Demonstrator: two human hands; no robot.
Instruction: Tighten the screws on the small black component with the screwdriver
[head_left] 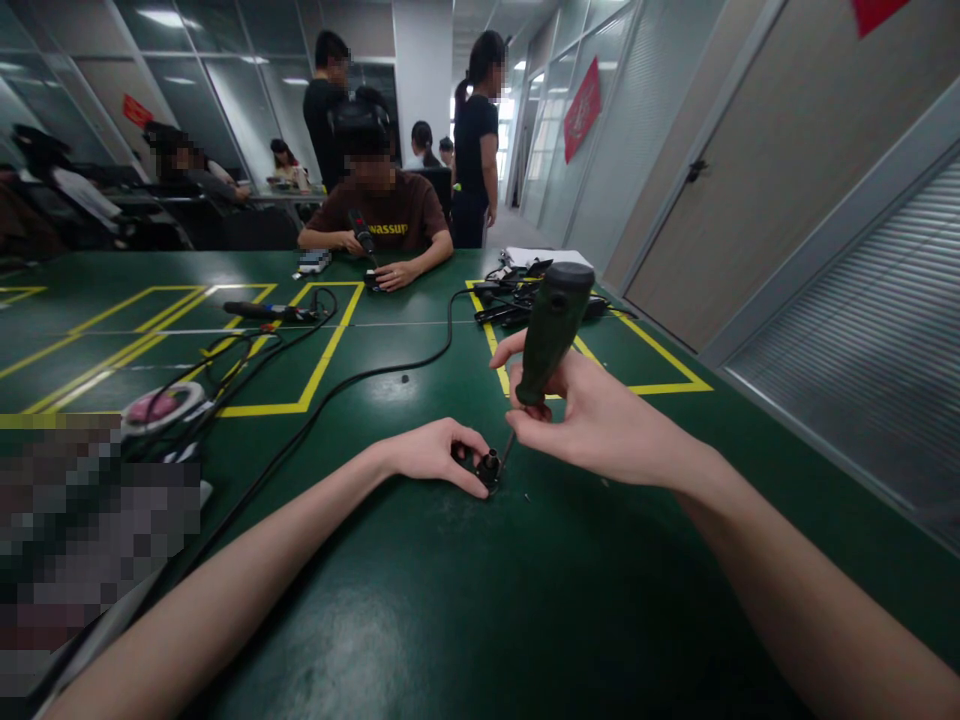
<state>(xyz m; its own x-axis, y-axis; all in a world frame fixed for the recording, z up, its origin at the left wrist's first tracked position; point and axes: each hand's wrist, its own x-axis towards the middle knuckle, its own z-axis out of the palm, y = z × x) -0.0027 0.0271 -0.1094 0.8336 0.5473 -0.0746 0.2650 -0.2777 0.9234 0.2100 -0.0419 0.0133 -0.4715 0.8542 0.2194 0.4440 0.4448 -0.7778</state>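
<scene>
My left hand [442, 455] rests on the green table and grips a small black part [489, 466] between thumb and fingers. A short round stub stands up from this part; its kind I cannot make out. In my right hand [577, 410] is a screwdriver [555, 325] with a thick dark green handle, held tilted with the butt up and to the right. Its thin shaft slants down to the right side of the black part, where the tip is hard to see. A tiny screw-like piece [526, 497] lies on the table just right of the part.
Black cables and tools [517, 295] are heaped beyond my right hand. A corded dark tool [270, 312] lies at the left, its cable [360, 375] crossing the table [465, 620]. A tape roll [163, 408] sits far left. Opposite, a person in a brown shirt [386, 215] handles a tool.
</scene>
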